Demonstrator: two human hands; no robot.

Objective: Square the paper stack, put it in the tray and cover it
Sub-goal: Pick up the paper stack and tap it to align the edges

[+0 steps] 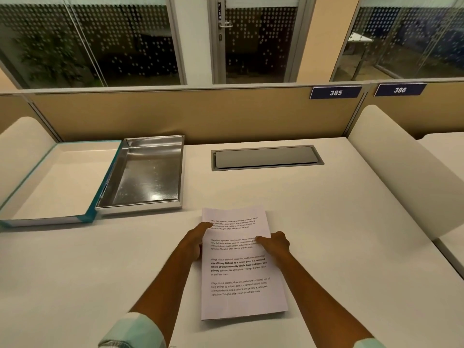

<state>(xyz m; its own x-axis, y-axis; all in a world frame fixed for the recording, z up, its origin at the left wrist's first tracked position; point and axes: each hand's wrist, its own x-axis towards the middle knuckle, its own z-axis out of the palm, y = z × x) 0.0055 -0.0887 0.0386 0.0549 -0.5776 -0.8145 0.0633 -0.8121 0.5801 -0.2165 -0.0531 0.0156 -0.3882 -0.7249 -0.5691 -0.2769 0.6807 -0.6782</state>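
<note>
A stack of printed white paper lies on the white desk in front of me, slightly turned. My left hand grips its left edge, thumb on the top sheet. My right hand grips the right edge the same way. A shiny silver tray sits open at the far left of the desk with nothing inside. Beside it on the left lies a white lid with teal sides, inner face up.
A grey cable hatch is set flush in the desk behind the paper. A beige partition closes the back edge. Rounded white dividers rise on the right and at the far left.
</note>
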